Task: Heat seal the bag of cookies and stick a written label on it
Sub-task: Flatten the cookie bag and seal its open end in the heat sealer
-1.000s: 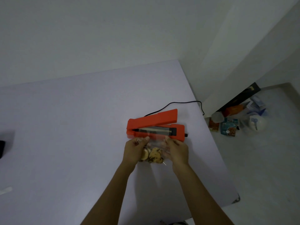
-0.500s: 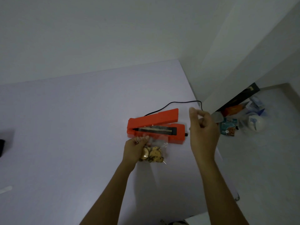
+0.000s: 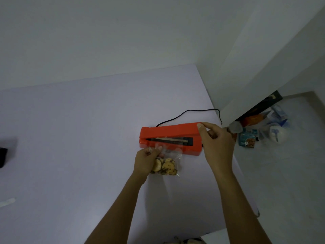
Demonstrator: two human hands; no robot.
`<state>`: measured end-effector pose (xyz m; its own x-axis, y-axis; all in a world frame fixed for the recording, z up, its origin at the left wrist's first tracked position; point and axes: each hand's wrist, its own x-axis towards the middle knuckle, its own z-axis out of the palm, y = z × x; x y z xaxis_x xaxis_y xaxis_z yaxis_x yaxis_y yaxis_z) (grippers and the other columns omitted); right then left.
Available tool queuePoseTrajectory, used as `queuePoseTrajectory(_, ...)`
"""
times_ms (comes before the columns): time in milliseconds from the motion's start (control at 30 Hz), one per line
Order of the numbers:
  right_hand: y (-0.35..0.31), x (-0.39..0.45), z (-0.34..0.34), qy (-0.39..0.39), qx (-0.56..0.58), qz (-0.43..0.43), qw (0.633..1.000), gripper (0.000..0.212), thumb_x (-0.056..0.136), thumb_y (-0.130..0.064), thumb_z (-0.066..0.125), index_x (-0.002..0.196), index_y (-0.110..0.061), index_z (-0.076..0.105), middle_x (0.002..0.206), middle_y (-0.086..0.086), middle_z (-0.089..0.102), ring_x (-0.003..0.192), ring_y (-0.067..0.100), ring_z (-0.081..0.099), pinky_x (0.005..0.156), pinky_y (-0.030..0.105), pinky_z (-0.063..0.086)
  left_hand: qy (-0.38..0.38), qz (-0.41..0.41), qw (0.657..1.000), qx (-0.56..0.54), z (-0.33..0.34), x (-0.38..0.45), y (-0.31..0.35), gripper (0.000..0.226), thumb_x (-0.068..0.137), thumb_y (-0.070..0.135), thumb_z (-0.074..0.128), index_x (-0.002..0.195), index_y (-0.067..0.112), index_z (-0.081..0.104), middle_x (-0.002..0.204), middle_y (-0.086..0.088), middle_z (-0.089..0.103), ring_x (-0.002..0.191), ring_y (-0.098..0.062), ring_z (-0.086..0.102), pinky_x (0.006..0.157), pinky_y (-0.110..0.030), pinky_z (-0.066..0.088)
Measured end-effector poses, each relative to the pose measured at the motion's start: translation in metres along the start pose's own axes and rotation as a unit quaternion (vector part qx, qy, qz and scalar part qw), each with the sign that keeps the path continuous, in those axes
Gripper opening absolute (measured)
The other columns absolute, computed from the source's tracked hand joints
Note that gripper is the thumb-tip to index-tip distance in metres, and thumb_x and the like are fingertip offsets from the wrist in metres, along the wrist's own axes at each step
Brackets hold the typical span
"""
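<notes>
Clear, thin plastic is what we are dealing with: the bag of cookies [image 3: 166, 165] lies just below centre of the frame on the pale desk [image 3: 70, 138], its open mouth laid across the dark sealing strip of the orange heat sealer [image 3: 169, 138]. We judge the film light, soft and a little slippery, and the cookies inside brittle, so we would hold it by the empty film near the mouth, never by squeezing the contents. Our left hand [image 3: 146, 160] does just that, its grip pinching the bag's upper left edge beside the sealer's base. Our right hand [image 3: 217, 142] sits at the right end of the sealer, thumb on the tip of the raised lid and fingers curled loosely; whether that grip fully closes round the lid we cannot tell. The lid is not yet pressed down. A black cord [image 3: 190, 114] trails from the sealer toward the desk's far right edge. Packets and clutter [image 3: 260, 131] lie on the floor at the right of the frame.
</notes>
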<state>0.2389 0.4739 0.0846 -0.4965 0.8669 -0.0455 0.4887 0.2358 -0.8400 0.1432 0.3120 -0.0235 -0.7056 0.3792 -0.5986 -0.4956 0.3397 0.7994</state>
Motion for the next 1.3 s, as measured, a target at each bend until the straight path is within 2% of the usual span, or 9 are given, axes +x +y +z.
queuePoseTrajectory(100,0.007,0.001,-0.001,0.006,-0.016,0.007,1.0,0.017,0.09,-0.034,0.061,0.097,-0.023,0.073,0.069,-0.003,0.066,0.061,0.006,0.06,0.053,0.01,0.042,-0.001,-0.001,1.0,0.001,0.001,0.0,-0.002,0.031,0.087,0.033,0.066,0.086,0.003,0.073,0.083,-0.007,0.076,0.079,-0.022,0.073,0.076,-0.038,0.059)
queuePoseTrajectory(267,0.021,0.001,0.001,0.005,-0.033,0.02,0.999,0.02,0.092,-0.03,0.059,0.101,-0.019,0.073,0.074,-0.004,0.068,0.067,0.004,0.062,0.061,0.019,0.049,-0.005,-0.005,1.0,-0.017,0.0,-0.002,-0.004,0.024,0.087,0.031,0.066,0.086,0.008,0.074,0.084,-0.006,0.076,0.08,-0.021,0.073,0.075,-0.036,0.059)
queuePoseTrajectory(467,0.037,0.003,0.005,-0.004,-0.069,0.024,0.997,0.024,0.095,-0.028,0.056,0.105,-0.014,0.072,0.078,-0.006,0.065,0.066,-0.001,0.057,0.059,0.008,0.036,0.001,-0.006,1.0,-0.013,0.0,-0.001,-0.004,0.025,0.086,0.03,0.067,0.085,0.007,0.074,0.083,-0.007,0.076,0.079,-0.021,0.072,0.072,-0.033,0.058)
queuePoseTrajectory(600,0.047,0.006,0.008,-0.014,-0.08,0.036,0.996,0.024,0.095,-0.027,0.056,0.102,-0.012,0.073,0.078,0.0,0.069,0.07,0.012,0.063,0.058,0.01,0.038,0.003,-0.002,1.0,-0.017,-0.001,0.0,-0.004,0.023,0.086,0.029,0.067,0.082,0.007,0.074,0.082,-0.007,0.075,0.078,-0.022,0.072,0.069,-0.03,0.056)
queuePoseTrajectory(767,0.058,0.01,0.011,-0.024,-0.083,0.042,0.995,0.023,0.094,-0.026,0.057,0.099,-0.01,0.073,0.072,0.001,0.066,0.071,0.019,0.066,0.062,0.022,0.044,-0.002,-0.006,1.0,-0.024,0.0,0.001,-0.004,0.021,0.086,0.028,0.068,0.079,0.008,0.074,0.081,-0.008,0.075,0.077,-0.021,0.072,0.067,-0.028,0.056)
queuePoseTrajectory(867,0.065,0.011,0.012,-0.03,-0.075,0.051,0.995,0.024,0.094,-0.028,0.059,0.091,-0.009,0.073,0.07,0.005,0.067,0.068,0.021,0.066,0.061,0.023,0.045,0.002,-0.01,1.0,-0.024,0.0,0.002,-0.004,0.026,0.085,0.028,0.068,0.082,0.003,0.072,0.08,-0.007,0.075,0.074,-0.019,0.072,0.062,-0.026,0.054)
queuePoseTrajectory(1100,0.073,0.013,0.009,-0.045,-0.062,0.083,0.994,0.027,0.09,-0.035,0.062,0.075,-0.014,0.068,0.063,-0.002,0.063,0.058,0.01,0.057,0.054,0.018,0.037,0.007,-0.009,1.0,-0.009,-0.002,0.006,-0.008,0.035,0.083,0.03,0.07,0.085,-0.005,0.069,0.08,-0.008,0.075,0.075,-0.021,0.072,0.069,-0.032,0.058)
queuePoseTrajectory(1200,0.075,0.015,0.007,-0.057,-0.061,0.088,0.993,0.028,0.089,-0.036,0.063,0.073,-0.013,0.068,0.062,-0.004,0.063,0.057,0.006,0.056,0.053,0.018,0.036,0.01,-0.007,1.0,-0.002,0.0,0.005,-0.007,0.031,0.084,0.029,0.069,0.079,-0.001,0.07,0.072,-0.001,0.074,0.065,-0.011,0.069,0.061,-0.025,0.054)
queuePoseTrajectory(1300,0.076,0.018,0.007,-0.065,-0.06,0.087,0.992,0.028,0.089,-0.036,0.064,0.073,-0.014,0.068,0.061,-0.006,0.062,0.057,0.005,0.056,0.054,0.018,0.037,0.015,-0.002,1.0,0.008,0.0,0.006,-0.006,0.034,0.084,0.031,0.069,0.079,-0.002,0.069,0.072,-0.003,0.072,0.062,-0.009,0.067,0.056,-0.021,0.052)
